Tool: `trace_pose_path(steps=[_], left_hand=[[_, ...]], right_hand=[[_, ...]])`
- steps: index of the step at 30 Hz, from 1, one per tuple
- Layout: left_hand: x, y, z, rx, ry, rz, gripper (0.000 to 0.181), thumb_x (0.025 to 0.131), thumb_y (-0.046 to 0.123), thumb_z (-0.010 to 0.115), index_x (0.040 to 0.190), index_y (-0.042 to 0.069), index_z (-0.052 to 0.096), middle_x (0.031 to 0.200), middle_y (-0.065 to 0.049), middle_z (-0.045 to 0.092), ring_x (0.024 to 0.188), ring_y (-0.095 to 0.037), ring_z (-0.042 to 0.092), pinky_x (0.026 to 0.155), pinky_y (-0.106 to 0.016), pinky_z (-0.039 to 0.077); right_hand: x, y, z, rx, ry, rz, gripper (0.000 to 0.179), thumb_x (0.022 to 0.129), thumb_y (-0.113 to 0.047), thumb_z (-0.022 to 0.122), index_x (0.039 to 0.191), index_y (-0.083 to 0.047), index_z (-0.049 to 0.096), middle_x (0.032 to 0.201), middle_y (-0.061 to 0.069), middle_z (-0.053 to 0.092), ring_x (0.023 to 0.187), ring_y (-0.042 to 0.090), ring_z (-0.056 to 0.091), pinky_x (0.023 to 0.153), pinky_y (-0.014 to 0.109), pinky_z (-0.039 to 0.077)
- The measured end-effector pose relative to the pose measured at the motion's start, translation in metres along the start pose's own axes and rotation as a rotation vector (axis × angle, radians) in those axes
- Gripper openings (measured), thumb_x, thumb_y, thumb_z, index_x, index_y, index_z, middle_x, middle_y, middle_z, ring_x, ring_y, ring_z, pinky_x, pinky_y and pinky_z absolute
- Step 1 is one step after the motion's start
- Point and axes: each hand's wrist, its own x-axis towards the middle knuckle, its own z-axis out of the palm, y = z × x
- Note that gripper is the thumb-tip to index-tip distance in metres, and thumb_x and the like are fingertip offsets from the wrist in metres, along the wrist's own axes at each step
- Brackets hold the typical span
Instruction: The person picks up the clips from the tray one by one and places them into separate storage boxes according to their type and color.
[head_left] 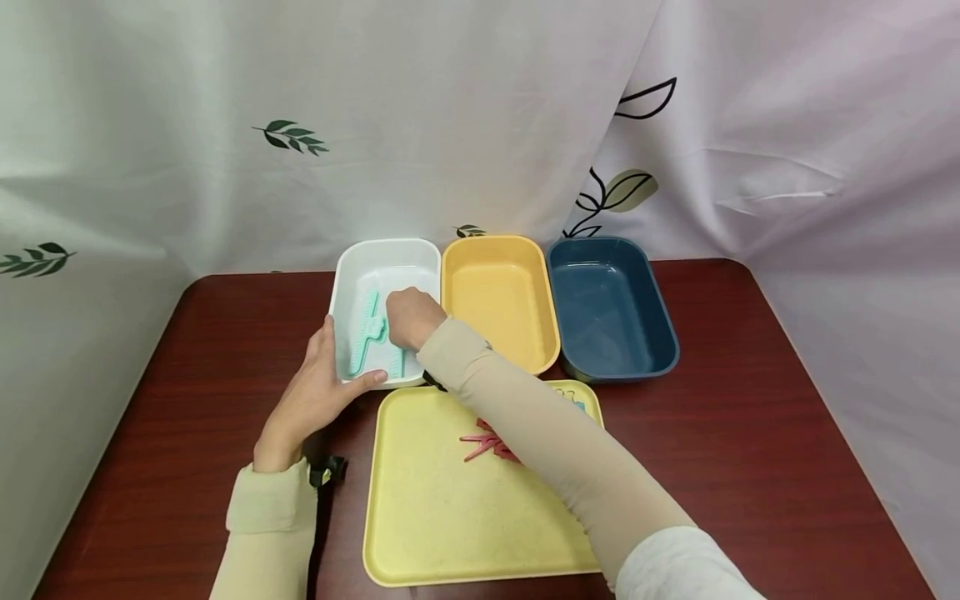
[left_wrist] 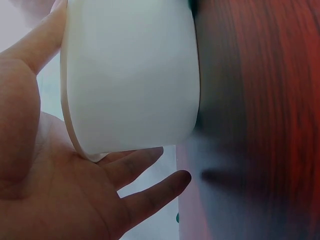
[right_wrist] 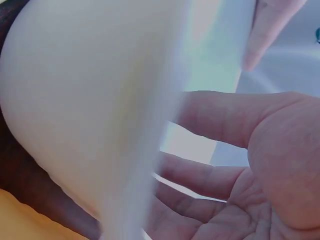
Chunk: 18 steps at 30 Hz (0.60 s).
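A white tub (head_left: 384, 258) stands at the left of three tubs; two mint-green toothed pieces, like claw clips, lie in it. One clip (head_left: 367, 333) shows plainly; the other clip (head_left: 397, 364) is partly covered by my right hand (head_left: 414, 318). That hand reaches down inside the tub with fingers bent; its fingertips are hidden behind the tub wall in the right wrist view, so I cannot tell whether they hold the second clip. My left hand (head_left: 318, 392) spans the tub's near left corner, thumb on the front rim, long fingers fairly straight along the left side.
A yellow-orange tub (head_left: 498, 304) and a dark blue tub (head_left: 611, 317) stand to the right. Before them lies a yellow tray (head_left: 427, 517) bearing red clothespins (head_left: 487, 444) and a small blue item (head_left: 580, 405), partly behind my right forearm. A curtain hangs behind the table.
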Motion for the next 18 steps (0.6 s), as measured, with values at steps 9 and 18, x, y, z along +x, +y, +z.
trace_pose_path(steps=[9,18], left_hand=[[0.0,0.0,0.001,-0.006,0.008,0.016,0.12,0.09,0.057,0.069,0.158,0.011,-0.019,0.167,-0.019,-0.003,0.144,-0.043,0.028,0.108,-0.063,0.033],[-0.001,-0.001,0.0,0.007,0.01,0.007,0.121,0.089,0.057,0.069,0.158,0.008,-0.017,0.166,-0.019,-0.003,0.144,-0.044,0.028,0.108,-0.063,0.034]], right_hand=[[-0.013,0.001,-0.015,0.012,0.037,-0.043,0.007,0.095,-0.008,0.063,0.088,-0.01,0.063,0.076,0.003,0.062,0.063,0.013,0.06,0.053,0.022,0.049],[-0.029,0.006,-0.024,0.024,0.084,-0.124,0.01,0.095,-0.012,0.065,0.086,-0.008,0.063,0.071,0.003,0.058,0.059,0.013,0.057,0.051,0.021,0.048]])
